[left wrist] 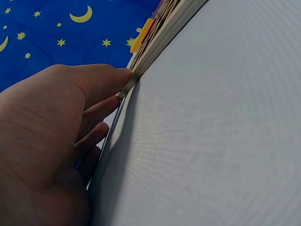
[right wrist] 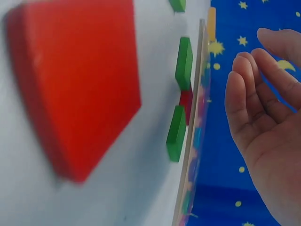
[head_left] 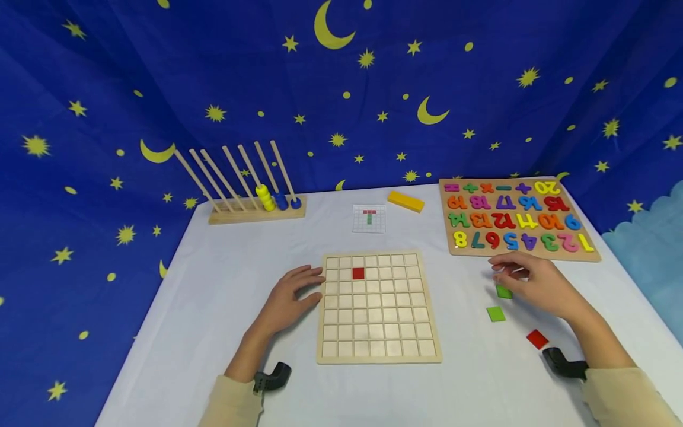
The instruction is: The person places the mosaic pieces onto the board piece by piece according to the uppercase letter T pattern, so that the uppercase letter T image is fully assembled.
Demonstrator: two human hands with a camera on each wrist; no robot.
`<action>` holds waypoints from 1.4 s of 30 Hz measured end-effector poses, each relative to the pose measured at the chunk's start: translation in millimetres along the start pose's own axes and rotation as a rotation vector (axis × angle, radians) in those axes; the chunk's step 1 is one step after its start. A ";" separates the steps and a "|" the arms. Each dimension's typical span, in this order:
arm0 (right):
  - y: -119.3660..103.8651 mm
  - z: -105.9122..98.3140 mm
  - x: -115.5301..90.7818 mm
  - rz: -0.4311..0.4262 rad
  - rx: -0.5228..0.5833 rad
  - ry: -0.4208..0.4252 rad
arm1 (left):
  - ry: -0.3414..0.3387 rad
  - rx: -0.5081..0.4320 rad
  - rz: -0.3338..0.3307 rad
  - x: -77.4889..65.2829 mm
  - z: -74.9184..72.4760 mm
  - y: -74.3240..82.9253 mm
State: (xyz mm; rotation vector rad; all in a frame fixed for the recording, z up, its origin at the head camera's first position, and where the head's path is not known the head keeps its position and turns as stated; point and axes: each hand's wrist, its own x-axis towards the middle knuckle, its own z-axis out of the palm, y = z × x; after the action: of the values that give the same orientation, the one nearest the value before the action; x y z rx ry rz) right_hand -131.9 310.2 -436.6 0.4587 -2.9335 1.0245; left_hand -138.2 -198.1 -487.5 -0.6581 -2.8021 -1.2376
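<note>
A square wooden grid board (head_left: 379,359) lies on the white table, with one red tile (head_left: 358,273) in an upper cell left of the middle. My left hand (head_left: 285,302) rests at the board's left edge, its fingers spread; in the left wrist view the thumb touches the rim. To the right of the board, my right hand (head_left: 541,286) hovers over loose tiles with fingers loosely bent and nothing between them. Below it lie a green tile (head_left: 504,292), another green tile (head_left: 495,314) and a red tile (head_left: 537,339). A further red tile (right wrist: 186,106) shows among the green ones in the right wrist view.
Behind the board lies a small pattern card (head_left: 379,228) with a red and green T shape. Beside it is a yellow block (head_left: 406,201). A wooden number puzzle (head_left: 525,257) stands back right, a peg stand (head_left: 256,215) with beads back left. A blue star-patterned curtain (head_left: 256,77) hangs behind.
</note>
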 end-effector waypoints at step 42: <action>40.2 -18.6 -13.4 0.174 -0.031 -0.091 | -0.011 0.008 -0.027 0.3 -1.8 2.4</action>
State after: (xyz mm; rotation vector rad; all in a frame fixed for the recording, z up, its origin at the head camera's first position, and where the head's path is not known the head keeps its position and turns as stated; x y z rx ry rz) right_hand -131.8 355.2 -447.7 0.2597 -3.1114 0.9965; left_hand -137.8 -197.8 -484.5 -0.6311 -2.8326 -1.2299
